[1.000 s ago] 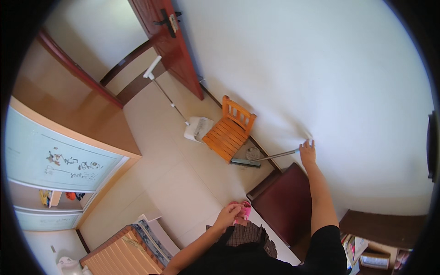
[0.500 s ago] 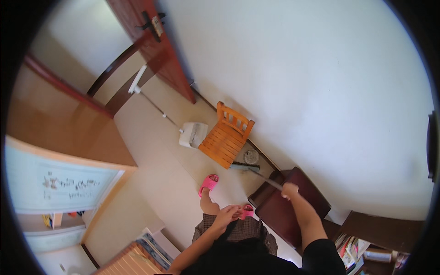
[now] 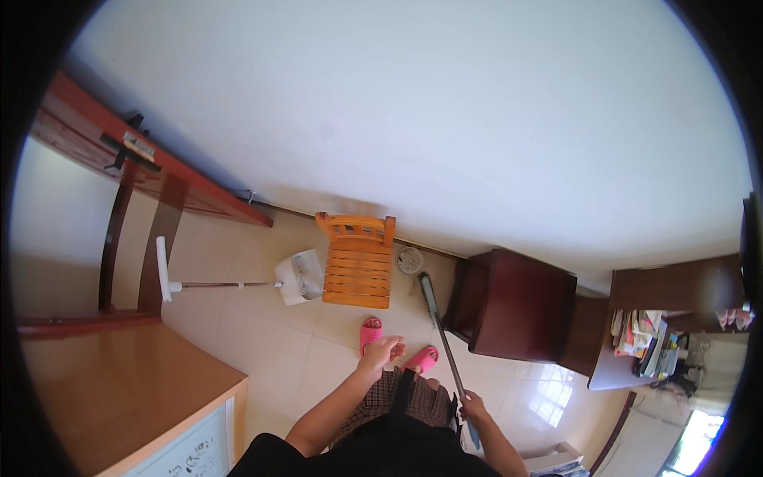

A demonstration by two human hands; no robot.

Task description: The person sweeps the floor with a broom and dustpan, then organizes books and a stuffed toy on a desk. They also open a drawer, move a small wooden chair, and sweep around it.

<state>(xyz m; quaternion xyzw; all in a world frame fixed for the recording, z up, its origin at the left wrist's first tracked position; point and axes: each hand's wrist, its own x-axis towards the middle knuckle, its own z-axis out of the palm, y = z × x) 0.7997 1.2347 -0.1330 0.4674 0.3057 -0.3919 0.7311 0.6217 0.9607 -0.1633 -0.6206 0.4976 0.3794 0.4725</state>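
My right hand is closed around the handle of a long broom. The broom's narrow grey-green head touches the tiled floor beside a dark red-brown piece of furniture; its light blue handle end shows below my hand. In front of my body, my left hand hangs with nothing in it, fingers loosely bent and a little apart. A small orange slatted wooden chair stands against the wall. At its left sits a white long-handled dustpan, its handle reaching left to a white crosspiece. A round speckled container is at the chair's right.
The dark red-brown furniture stands along the wall at right, near a shelf of papers. An open red door is at the far left. Closer on the left is a wooden cabinet. Pink slippers are on my feet.
My view has turned and shifted toward the right. The broom has swung out from near the chair's front, and its head now lies by the dark furniture. My right hand has drawn back toward my body.
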